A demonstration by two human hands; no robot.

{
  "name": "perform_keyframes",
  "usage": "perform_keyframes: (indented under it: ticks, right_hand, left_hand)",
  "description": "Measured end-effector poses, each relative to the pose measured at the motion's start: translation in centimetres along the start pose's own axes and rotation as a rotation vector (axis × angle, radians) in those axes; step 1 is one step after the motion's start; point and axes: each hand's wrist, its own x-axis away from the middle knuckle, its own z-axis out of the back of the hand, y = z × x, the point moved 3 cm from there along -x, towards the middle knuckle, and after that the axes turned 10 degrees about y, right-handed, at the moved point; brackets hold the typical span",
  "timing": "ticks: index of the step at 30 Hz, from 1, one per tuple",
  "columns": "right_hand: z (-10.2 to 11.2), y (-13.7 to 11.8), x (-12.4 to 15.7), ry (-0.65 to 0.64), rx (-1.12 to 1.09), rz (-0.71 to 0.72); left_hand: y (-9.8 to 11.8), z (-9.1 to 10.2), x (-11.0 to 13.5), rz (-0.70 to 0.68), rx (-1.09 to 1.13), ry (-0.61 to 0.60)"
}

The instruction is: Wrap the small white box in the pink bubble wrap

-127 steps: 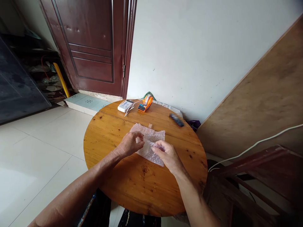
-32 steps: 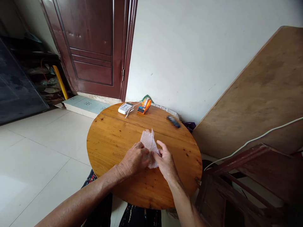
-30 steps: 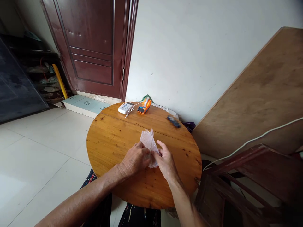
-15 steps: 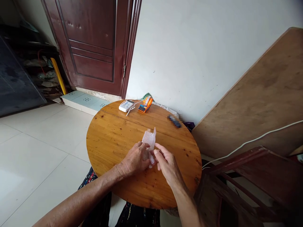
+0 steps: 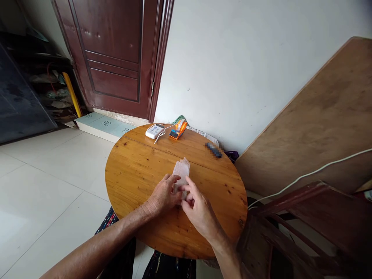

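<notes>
A pale, translucent piece of bubble wrap (image 5: 181, 168) lies near the middle of the round wooden table (image 5: 136, 166), folded into a narrow strip. My left hand (image 5: 165, 193) grips its near left side, thumb low and fingers curled over the edge. From the right, my right hand (image 5: 199, 211) has its fingers bent onto the near end, forefinger along the right edge and thumb close to the left thumb. Both hands cover the near part of the wrap, so I cannot make out whether anything is inside it.
At the table's far edge are a white box-shaped device (image 5: 154, 131) with a cord and an orange tape dispenser (image 5: 178, 130). A dark, blurred-out object (image 5: 213, 150) lies at the far right. A wooden chair (image 5: 290, 217) stands to the right, by a wooden board (image 5: 314, 116).
My right hand has moved left onto the bubble wrap. The wrap's raised right edge has been folded down, leaving it flatter and narrower. My left hand stays nearly in place.
</notes>
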Motion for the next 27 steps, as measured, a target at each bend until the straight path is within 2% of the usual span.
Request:
perform_keyframes:
  ticks: [3,6,8,12,15,18,21,24,27]
  right_hand:
    - [1.1,1.3,-0.6,0.072,-0.141,-0.087]
    - [1.8,3.1,-1.9,0.189,-0.130,-0.114]
    - [1.5,4.0,-3.0,0.166,-0.113,-0.071]
    - [0.0,4.6,-4.7,0.016,-0.138,0.066]
    - [-0.3,4.8,-5.4,-0.004,-0.155,0.084]
    - [0.6,5.5,-6.0,0.112,-0.115,-0.033]
    - [1.3,6.6,-6.8,0.175,-0.165,-0.281]
    - [0.9,7.1,-7.9,0.080,-0.254,-0.516]
    - [-0.2,6.6,-9.4,-0.027,-0.289,-0.569]
  left_hand:
    - [-0.2,-0.1,0.1,0.002,-0.032,-0.017]
    - [0.4,0.1,0.0,-0.026,-0.127,-0.039]
    - [1.1,0.3,0.1,-0.074,-0.200,-0.067]
    - [2.2,0.6,0.3,-0.221,-0.331,-0.120]
    - [2.4,0.6,0.4,-0.348,-0.343,-0.149]
    - [2.2,0.5,0.3,-0.375,-0.321,-0.173]
    - [2.1,0.4,0.3,-0.355,-0.316,-0.172]
    - [2.1,0.5,0.3,-0.340,-0.297,-0.170]
    - [2.2,0.5,0.3,-0.333,-0.281,-0.166]
